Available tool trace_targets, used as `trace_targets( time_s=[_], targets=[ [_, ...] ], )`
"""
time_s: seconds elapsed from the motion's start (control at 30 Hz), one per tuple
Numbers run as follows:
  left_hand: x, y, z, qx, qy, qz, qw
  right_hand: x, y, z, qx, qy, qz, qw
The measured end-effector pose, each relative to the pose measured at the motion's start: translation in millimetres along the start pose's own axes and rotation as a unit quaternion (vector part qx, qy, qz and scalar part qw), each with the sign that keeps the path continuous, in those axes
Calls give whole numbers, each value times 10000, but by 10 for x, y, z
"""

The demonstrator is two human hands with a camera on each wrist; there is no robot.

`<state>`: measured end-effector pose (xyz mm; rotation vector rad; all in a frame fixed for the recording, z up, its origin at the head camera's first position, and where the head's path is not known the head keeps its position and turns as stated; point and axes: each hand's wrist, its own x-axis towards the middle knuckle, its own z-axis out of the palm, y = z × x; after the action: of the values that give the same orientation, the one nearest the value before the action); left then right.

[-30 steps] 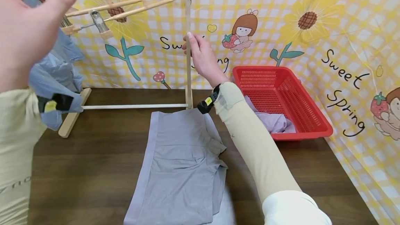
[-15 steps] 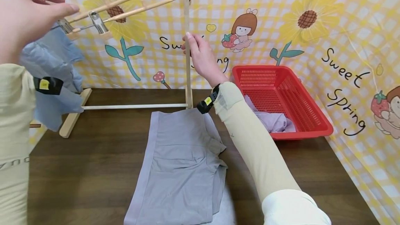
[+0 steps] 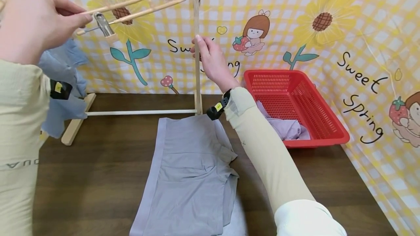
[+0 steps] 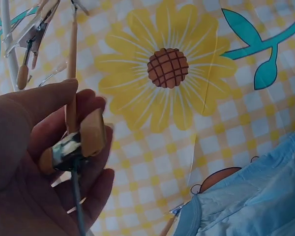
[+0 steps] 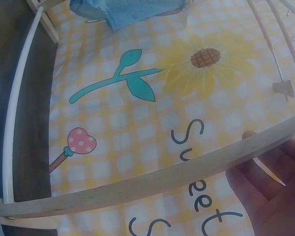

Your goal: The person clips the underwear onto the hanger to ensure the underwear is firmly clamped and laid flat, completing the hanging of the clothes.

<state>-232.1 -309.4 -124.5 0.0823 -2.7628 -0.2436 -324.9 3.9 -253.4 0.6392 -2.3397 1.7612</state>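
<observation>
At the upper left, my left hand pinches the wooden bar of a clip hanger between thumb and fingers. In the left wrist view, one metal-and-wood clip of that hanger sits within the curled fingers. A second clip hanger hangs close beside it. My right hand grips the upright wooden post of a drying rack, thumb on the near side. Grey shorts with a lilac waistband lie flat on the table below, the waistband towards the left.
A light blue garment hangs at the rack's left end, partly behind my left arm. The rack's white lower rod runs just above the table. On the right stands a red basket holding a lilac garment. A checked cloth hangs behind.
My left hand has moved from beside the hangers onto one hanger's bar, and its fingers have come together on it. My right hand stays on the post.
</observation>
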Motion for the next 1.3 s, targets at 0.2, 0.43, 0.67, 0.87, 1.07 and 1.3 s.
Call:
trace_targets(
  time_s=[0.2, 0.43, 0.67, 0.87, 1.07, 1.3],
  targets=[
    [-28, 36, 4, -379, -9, -183, 9991, 2, -13, -10, 108, -28, 40, 9999],
    [-74, 27, -18, -735, 206, -462, 9960, -5, -20, -14, 191, -41, -20, 9998],
    [-181, 44, -48, -1617, 584, -658, 9829, -14, -18, -17, 233, -30, -16, 9997],
    [-274, 11, -21, -2286, 842, -814, 9664, -16, -11, -28, 233, -24, -42, 9997],
    [-367, -46, 65, -2318, 1019, -861, 9636, -18, -13, -25, 245, -38, -26, 9997],
    [-460, -95, 138, -2660, 1149, -1024, 9516, -20, -22, -21, 230, -59, 29, 9997]
  ],
)
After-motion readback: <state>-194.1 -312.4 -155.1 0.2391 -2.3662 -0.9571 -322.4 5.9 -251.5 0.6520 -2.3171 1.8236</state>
